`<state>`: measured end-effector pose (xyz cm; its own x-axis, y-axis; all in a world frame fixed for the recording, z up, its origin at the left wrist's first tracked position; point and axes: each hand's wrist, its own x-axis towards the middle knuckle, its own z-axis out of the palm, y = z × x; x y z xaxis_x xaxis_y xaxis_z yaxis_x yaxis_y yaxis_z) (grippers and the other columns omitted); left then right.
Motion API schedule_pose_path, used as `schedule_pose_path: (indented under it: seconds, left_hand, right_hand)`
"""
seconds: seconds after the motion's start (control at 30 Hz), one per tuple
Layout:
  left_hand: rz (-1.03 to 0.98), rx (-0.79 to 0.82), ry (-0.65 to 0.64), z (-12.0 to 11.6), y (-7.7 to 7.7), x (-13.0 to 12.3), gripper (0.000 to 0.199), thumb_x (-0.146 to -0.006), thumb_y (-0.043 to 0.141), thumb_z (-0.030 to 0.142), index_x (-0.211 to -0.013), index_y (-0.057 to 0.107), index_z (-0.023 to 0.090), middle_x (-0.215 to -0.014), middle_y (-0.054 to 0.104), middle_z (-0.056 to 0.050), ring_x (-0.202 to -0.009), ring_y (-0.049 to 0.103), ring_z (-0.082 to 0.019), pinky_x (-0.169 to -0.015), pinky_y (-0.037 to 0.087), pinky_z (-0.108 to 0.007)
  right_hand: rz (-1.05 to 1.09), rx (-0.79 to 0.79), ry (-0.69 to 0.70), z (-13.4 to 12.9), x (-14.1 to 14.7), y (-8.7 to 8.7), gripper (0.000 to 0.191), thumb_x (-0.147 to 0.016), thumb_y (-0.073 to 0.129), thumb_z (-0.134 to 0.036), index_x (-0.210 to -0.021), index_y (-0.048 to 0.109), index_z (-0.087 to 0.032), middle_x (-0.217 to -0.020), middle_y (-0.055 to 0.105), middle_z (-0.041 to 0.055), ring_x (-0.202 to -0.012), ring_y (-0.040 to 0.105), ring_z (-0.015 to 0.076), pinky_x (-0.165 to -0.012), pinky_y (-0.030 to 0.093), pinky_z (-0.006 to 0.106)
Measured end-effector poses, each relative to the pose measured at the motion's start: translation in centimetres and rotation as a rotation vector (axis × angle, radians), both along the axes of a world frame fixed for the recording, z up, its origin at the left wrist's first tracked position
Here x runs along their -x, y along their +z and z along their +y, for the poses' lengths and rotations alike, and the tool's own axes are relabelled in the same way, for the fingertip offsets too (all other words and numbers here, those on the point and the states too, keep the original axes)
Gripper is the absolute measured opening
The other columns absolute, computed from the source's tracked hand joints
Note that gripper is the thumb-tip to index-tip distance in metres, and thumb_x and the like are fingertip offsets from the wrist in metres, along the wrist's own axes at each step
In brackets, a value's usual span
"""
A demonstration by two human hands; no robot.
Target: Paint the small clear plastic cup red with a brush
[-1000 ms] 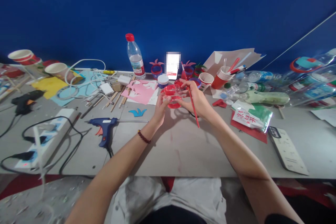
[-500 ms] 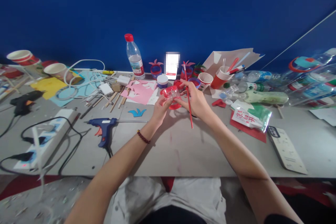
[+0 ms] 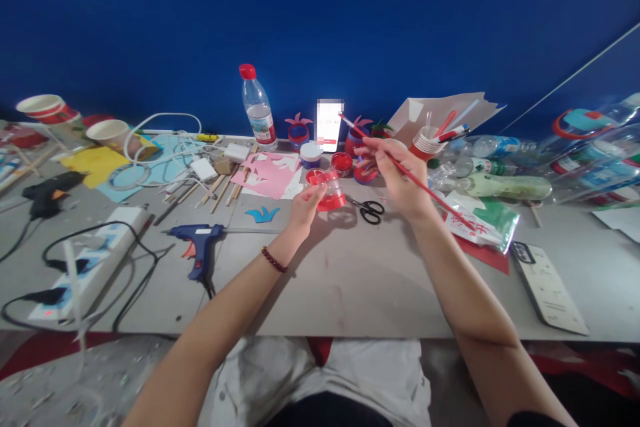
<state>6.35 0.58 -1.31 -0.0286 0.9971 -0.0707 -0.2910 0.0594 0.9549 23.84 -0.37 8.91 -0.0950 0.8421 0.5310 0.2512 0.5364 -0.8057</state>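
Observation:
My left hand grips a clear plastic bottle piece with red paint around its ends, held tilted above the table. In my right hand is a long red paintbrush, its bristle end pointing up and left toward the lit phone screen. Just beyond the bottle piece stands an open jar of red paint. A white-lidded jar is beside it. Black-handled scissors lie on the table between my hands.
A blue glue gun and a power strip with trailing cables lie left. Behind stands a red-capped bottle. A blue paper cutout is near my left hand. Plastic bottles and a phone are right.
My right hand has moved away from the bottle piece to the right, with the brush swung from upright to slanting. The scissors and red paint jar are now uncovered.

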Motion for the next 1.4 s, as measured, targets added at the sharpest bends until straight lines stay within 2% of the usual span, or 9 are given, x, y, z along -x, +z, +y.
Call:
schedule_pose_path:
  seconds: [0.13, 0.23, 0.37, 0.53, 0.77, 1.0, 1.2, 1.4]
  left_hand:
    - [0.101, -0.028, -0.032, -0.3, 0.0, -0.1, 0.046, -0.070, 0.077, 0.063, -0.069, 0.068, 0.018, -0.073, 0.066, -0.003, -0.067, 0.060, -0.015, -0.059, 0.046, -0.027]
    - [0.240, -0.081, 0.004, -0.5, 0.0, -0.2, 0.046, -0.071, 0.076, 0.062, -0.060, 0.064, 0.018, -0.071, 0.062, -0.002, -0.066, 0.056, -0.014, -0.055, 0.042, -0.025]
    - [0.377, -0.160, 0.066, -0.6, 0.1, -0.2, 0.046, -0.074, 0.074, 0.057, -0.053, 0.060, 0.018, -0.068, 0.057, -0.002, -0.066, 0.052, -0.013, -0.056, 0.041, -0.025]
    - [0.352, -0.145, 0.035, -0.5, 0.1, -0.2, 0.041, -0.076, 0.072, 0.057, -0.060, 0.067, 0.019, -0.066, 0.058, -0.001, -0.062, 0.052, -0.013, -0.054, 0.040, -0.025]
    - [0.429, -0.174, 0.050, -0.4, 0.1, -0.1, 0.046, -0.075, 0.072, 0.057, -0.050, 0.061, 0.020, -0.058, 0.051, 0.000, -0.060, 0.048, -0.013, -0.054, 0.038, -0.026]
    - [0.375, -0.124, 0.018, -0.6, 0.2, -0.1, 0.046, -0.075, 0.072, 0.060, -0.054, 0.063, 0.019, -0.058, 0.050, 0.000, -0.058, 0.047, -0.012, -0.048, 0.035, -0.025]
    - [0.332, -0.058, 0.024, -0.4, 0.0, -0.1, 0.046, -0.073, 0.074, 0.062, -0.058, 0.067, 0.019, -0.062, 0.058, -0.001, -0.057, 0.051, -0.012, -0.048, 0.038, -0.024]
    - [0.252, 0.035, 0.019, -0.4, 0.0, -0.1, 0.050, -0.070, 0.074, 0.069, -0.065, 0.069, 0.019, -0.061, 0.061, -0.001, -0.055, 0.054, -0.013, -0.049, 0.041, -0.025]
  right_hand:
    - [0.067, 0.043, 0.022, 0.0, -1.0, 0.8, 0.040, -0.096, 0.058, -0.057, -0.117, 0.071, -0.026, -0.100, 0.077, 0.0054, -0.085, 0.074, 0.0184, -0.079, 0.065, 0.037]
    - [0.100, 0.091, 0.029, 0.0, -1.5, 1.2, 0.043, -0.093, 0.059, -0.061, -0.110, 0.074, -0.024, -0.092, 0.078, 0.0064, -0.084, 0.076, 0.0206, -0.074, 0.066, 0.037]
    - [0.113, 0.165, 0.027, -0.1, -2.1, 1.6, 0.045, -0.092, 0.060, -0.063, -0.098, 0.075, -0.022, -0.084, 0.076, 0.0076, -0.081, 0.076, 0.0220, -0.066, 0.065, 0.035]
    - [-0.002, 0.213, 0.123, -0.4, -2.6, 1.8, 0.036, -0.090, 0.068, -0.056, -0.089, 0.075, -0.021, -0.078, 0.075, 0.0068, -0.076, 0.075, 0.0205, -0.069, 0.065, 0.036]
    - [-0.083, 0.168, 0.176, -0.4, -2.5, 1.3, 0.034, -0.091, 0.067, -0.053, -0.089, 0.074, -0.019, -0.077, 0.073, 0.0055, -0.073, 0.071, 0.0180, -0.068, 0.064, 0.036]
    - [-0.147, 0.158, 0.141, -0.6, -2.1, 1.2, 0.037, -0.093, 0.063, -0.054, -0.091, 0.073, -0.019, -0.080, 0.072, 0.0055, -0.073, 0.070, 0.0172, -0.070, 0.063, 0.036]
    - [-0.213, 0.130, 0.122, -0.7, -2.0, 1.2, 0.035, -0.094, 0.061, -0.052, -0.090, 0.072, -0.019, -0.080, 0.072, 0.0056, -0.075, 0.070, 0.0183, -0.070, 0.062, 0.037]
    - [-0.260, 0.099, 0.032, -0.5, -2.8, 1.2, 0.031, -0.094, 0.062, -0.050, -0.086, 0.072, -0.022, -0.078, 0.072, 0.0051, -0.075, 0.069, 0.0186, -0.072, 0.062, 0.037]
